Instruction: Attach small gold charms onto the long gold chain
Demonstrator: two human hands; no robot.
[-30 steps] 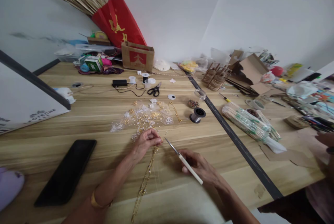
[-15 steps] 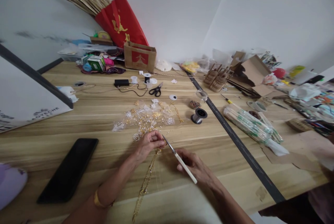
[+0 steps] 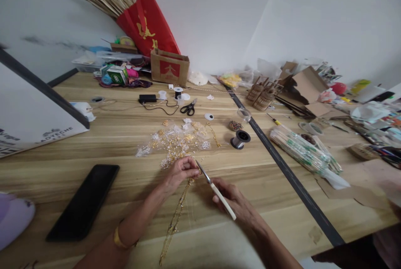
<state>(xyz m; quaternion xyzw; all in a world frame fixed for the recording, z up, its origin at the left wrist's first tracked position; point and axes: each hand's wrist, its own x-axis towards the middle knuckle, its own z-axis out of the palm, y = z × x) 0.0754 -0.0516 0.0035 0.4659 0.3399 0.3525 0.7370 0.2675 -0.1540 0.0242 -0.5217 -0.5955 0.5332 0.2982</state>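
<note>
My left hand (image 3: 179, 173) pinches the end of a gold chain (image 3: 174, 223), its thumb and forefinger closed on a small reddish-gold part. The rest of the chain trails down toward the table's near edge. In my right hand (image 3: 233, 200) is a pair of slim pliers (image 3: 222, 198) with off-white handles, gripped with the fingers wrapped round. Its narrow metal tip reaches up beside my left fingertips; whether it touches the small part I cannot tell. Just beyond my hands lies a spread of gold and clear beads (image 3: 178, 145), partly on small plastic bags.
A wire spool (image 3: 240, 139), a cup of brown beads (image 3: 235, 125) and black scissors (image 3: 188, 108) stand or lie farther back. To the left rests a black phone (image 3: 84, 202). Bagged sticks (image 3: 302, 150) lie right of a dark strip (image 3: 282, 160) crossing the wooden table.
The view has shifted slightly, so things on the table appear a little farther right. Both hands keep nearly the same pose, still gripping the chain and the pliers.
</note>
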